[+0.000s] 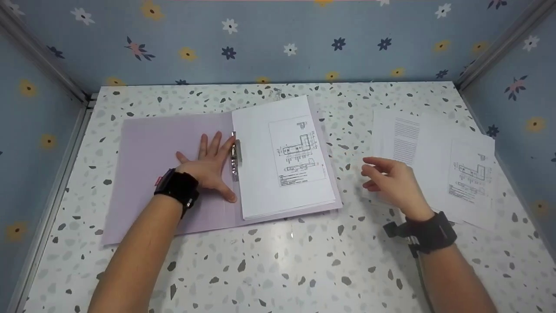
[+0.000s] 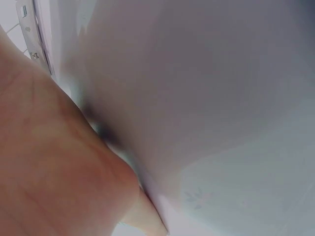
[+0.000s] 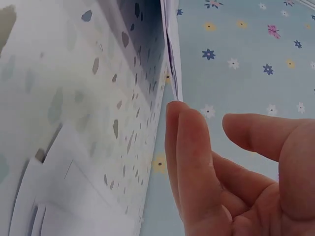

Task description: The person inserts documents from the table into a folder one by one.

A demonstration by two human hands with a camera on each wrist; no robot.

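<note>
A light purple folder (image 1: 147,152) lies spread on the table, with a metal clip (image 1: 235,167) along its spine. On its right side rests a stack of white sheets (image 1: 260,187), the top one bearing a technical drawing. My left hand (image 1: 207,168) rests on the folder's left cover with fingers spread, its index finger and thumb close to the clip. In the left wrist view the hand (image 2: 59,162) hides most of the spine. Between the folder and some loose papers (image 1: 434,182) is my right hand (image 1: 395,184), fingers slightly bent. The right wrist view shows its thumb apart from the fingers, holding nothing.
The loose papers overlap on the right of the speckled table (image 1: 269,269); one carries printed lines, another a similar drawing. A flower-patterned blue panel (image 1: 260,39) stands at the back, with matching side panels left and right.
</note>
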